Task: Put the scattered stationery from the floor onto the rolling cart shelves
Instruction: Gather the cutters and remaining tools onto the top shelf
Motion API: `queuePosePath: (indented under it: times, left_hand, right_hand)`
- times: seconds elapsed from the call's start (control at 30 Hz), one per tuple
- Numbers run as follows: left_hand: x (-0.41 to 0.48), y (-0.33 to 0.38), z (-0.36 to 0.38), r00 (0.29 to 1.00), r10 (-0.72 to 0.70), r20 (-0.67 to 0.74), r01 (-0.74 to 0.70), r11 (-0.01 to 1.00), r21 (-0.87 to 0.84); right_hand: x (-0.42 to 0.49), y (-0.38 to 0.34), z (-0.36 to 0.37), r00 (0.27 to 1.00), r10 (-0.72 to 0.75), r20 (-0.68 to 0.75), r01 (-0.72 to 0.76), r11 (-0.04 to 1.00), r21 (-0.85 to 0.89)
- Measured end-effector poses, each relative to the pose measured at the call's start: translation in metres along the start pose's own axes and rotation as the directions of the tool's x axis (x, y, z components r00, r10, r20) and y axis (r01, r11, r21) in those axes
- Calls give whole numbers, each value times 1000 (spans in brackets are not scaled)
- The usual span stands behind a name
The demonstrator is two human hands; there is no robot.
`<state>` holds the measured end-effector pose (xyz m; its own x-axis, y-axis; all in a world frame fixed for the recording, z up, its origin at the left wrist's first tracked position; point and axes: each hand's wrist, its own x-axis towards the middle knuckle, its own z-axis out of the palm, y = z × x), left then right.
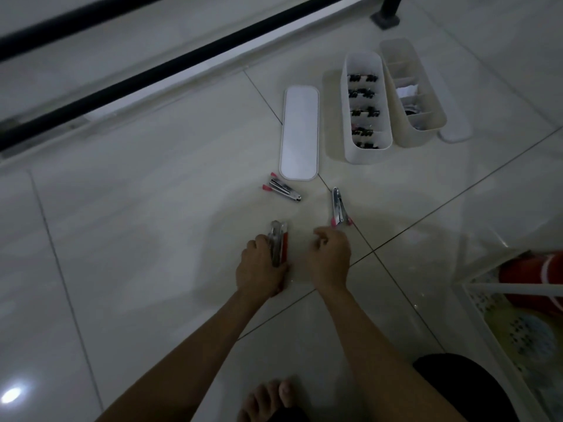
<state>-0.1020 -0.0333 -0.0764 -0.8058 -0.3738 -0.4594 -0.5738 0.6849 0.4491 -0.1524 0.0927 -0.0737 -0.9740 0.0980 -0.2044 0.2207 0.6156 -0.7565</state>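
Note:
Three red-and-silver staplers lie low on the tiled floor. My left hand [259, 269] grips one stapler [278, 243] against the floor. My right hand [330, 257] hovers with fingers apart, just below a second stapler [339, 207], not touching it. A third stapler [281, 190] lies further off, near a white lid [300, 132]. The white rolling cart [515, 315] shows at the right edge, with a red object on its perforated shelf.
Two white divided organizer boxes stand beyond the lid: one [367, 108] holds several black binder clips, the other [414, 89] holds small items. A black railing [170, 68] crosses the upper left. My bare foot [268, 400] is at the bottom.

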Motion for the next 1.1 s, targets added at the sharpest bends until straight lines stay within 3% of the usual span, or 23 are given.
queuePosePath:
  times: [0.1, 0.17, 0.3, 0.4, 0.6, 0.73, 0.8, 0.9, 1.0, 1.1]
  left_hand:
    - [4, 4, 0, 999, -33, 30, 34, 998, -47]
    - [6, 5, -2, 999, -16, 41, 17, 1000, -16]
    - [10, 1, -10, 1000, -16, 11, 16, 1000, 16]
    - [13, -9, -16, 999, -32, -43, 30, 999, -37]
    - [22, -24, -33, 990, -112, -85, 99, 984, -146]
    - [37, -29, -46, 997, -64, -42, 61, 996, -70]
    - [43, -30, -51, 996, -90, -13, 87, 986, -140]
    - [47, -30, -56, 984, -163, 67, 176, 888, -424]
    - [44, -31, -56, 967, -207, 152, 252, 661, -707]
    - [42, -35, -55, 955, -210, 208, 286, 476, -831]
  right_hand:
    - [32, -1, -5, 986, -11, -169, -4, 996, -89]
    - [51, -2, -8, 990, 3, -139, -20, 992, -126]
    - [74, 4, -12, 997, 65, -38, -75, 924, -375]
    - [81, 8, -11, 998, 48, 32, -31, 909, -415]
    - [88, 6, -9, 974, 31, 225, 47, 942, -332]
    - [92, -5, -7, 915, 51, 401, -14, 996, -93]
    - [94, -12, -4, 888, -6, 459, 10, 1000, -6]
    - [96, -22, 6, 881, -84, 465, 98, 995, -6]
    - [101, -31, 20, 894, -139, 425, 183, 981, -63]
    - [106, -38, 28, 873, -263, 411, 391, 882, -265]
